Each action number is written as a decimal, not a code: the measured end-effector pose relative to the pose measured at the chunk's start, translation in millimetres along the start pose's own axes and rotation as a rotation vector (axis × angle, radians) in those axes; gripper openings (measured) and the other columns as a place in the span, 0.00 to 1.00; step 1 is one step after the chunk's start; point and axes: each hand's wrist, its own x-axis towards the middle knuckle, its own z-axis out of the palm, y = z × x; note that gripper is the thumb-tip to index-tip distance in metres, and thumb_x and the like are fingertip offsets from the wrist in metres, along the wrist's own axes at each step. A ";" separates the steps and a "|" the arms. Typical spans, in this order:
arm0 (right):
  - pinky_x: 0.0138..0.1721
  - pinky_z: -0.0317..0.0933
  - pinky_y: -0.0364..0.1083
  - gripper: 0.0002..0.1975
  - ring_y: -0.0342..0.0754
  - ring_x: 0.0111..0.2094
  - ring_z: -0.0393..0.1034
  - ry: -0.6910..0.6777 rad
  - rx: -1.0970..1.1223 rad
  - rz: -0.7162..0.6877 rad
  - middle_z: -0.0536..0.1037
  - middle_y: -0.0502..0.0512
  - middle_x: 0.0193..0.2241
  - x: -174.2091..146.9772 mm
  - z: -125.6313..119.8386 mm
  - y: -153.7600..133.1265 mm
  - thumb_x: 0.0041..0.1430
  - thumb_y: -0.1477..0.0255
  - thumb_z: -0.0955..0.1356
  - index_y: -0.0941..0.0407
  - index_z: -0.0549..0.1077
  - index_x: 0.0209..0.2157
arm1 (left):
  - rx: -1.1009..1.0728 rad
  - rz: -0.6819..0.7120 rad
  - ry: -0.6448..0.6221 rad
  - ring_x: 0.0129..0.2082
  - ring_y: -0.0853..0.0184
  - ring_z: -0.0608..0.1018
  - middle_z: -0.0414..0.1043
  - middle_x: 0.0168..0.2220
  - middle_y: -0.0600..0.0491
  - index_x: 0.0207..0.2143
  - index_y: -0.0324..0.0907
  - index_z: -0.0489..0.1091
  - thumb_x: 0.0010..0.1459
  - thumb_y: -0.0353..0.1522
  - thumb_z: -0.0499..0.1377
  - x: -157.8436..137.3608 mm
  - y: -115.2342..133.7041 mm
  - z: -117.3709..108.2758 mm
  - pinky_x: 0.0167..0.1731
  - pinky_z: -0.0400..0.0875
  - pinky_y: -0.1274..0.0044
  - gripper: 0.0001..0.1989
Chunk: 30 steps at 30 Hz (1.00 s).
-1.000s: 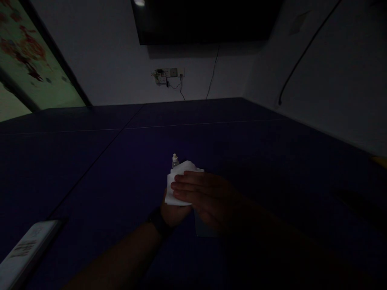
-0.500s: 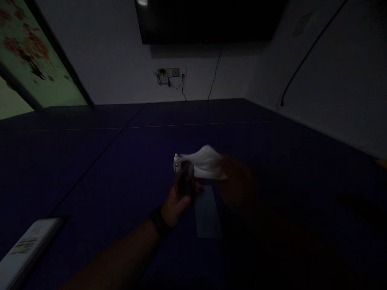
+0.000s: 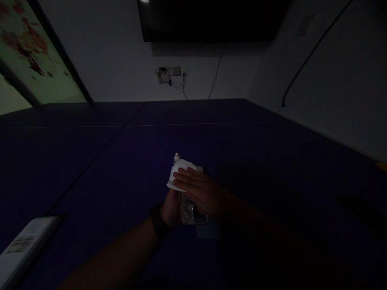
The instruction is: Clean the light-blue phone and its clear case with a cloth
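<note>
In the dim light, my left hand (image 3: 171, 209), with a dark band on the wrist, holds a clear phone case (image 3: 186, 217) from its left side. The case has a large camera cutout at its near right corner. My right hand (image 3: 202, 191) presses a white tissue (image 3: 178, 179) flat over the far part of the case, its fingers stretched across the tissue and its thumb hidden. Below the case, a flat bluish-grey phone-sized slab (image 3: 208, 230) lies on the dark blue table, mostly covered by my hands. Just beyond the tissue, a small bottle (image 3: 177, 157) shows only its pale top.
A long white box (image 3: 27, 245) lies on the table (image 3: 90, 193) at the near left. The table reaches the wall, where sockets with cables (image 3: 172, 72) sit below a dark screen (image 3: 211, 20). A thick black cable (image 3: 314, 54) runs down the right wall.
My right hand has brought the tissue down and left onto the case. The case has turned in my left hand from steeply tilted to flatter, its cutout side facing up.
</note>
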 end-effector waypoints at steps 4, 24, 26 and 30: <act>0.70 0.59 0.57 0.22 0.52 0.69 0.63 -0.108 0.022 -0.029 0.73 0.63 0.64 -4.2 -9.8 10.1 0.72 0.75 0.61 0.58 0.69 0.65 | -0.056 -0.026 0.077 0.60 0.52 0.76 0.79 0.52 0.46 0.55 0.44 0.73 0.58 0.56 0.59 6.0 -0.4 -1.8 0.58 0.72 0.63 0.33; 0.70 0.59 0.58 0.23 0.55 0.68 0.64 -0.107 -0.051 0.007 0.73 0.65 0.64 -5.2 -4.2 13.0 0.70 0.78 0.63 0.60 0.69 0.64 | -0.252 -0.092 0.260 0.53 0.56 0.80 0.82 0.46 0.48 0.48 0.41 0.77 0.61 0.46 0.60 7.3 10.3 6.6 0.56 0.73 0.66 0.21; 0.69 0.61 0.57 0.23 0.54 0.67 0.66 -0.087 -0.051 -0.001 0.75 0.63 0.63 -5.3 -5.1 14.6 0.70 0.78 0.62 0.58 0.70 0.63 | -0.254 -0.098 0.275 0.50 0.58 0.81 0.82 0.42 0.49 0.46 0.41 0.78 0.62 0.44 0.60 6.6 11.1 8.0 0.54 0.74 0.68 0.19; 0.69 0.61 0.58 0.23 0.56 0.69 0.63 -0.034 -0.139 0.086 0.73 0.64 0.64 -5.4 -2.2 17.0 0.70 0.78 0.61 0.59 0.69 0.65 | -0.301 -0.046 0.294 0.47 0.61 0.82 0.82 0.41 0.50 0.47 0.40 0.78 0.64 0.38 0.58 5.5 14.3 10.5 0.51 0.75 0.71 0.15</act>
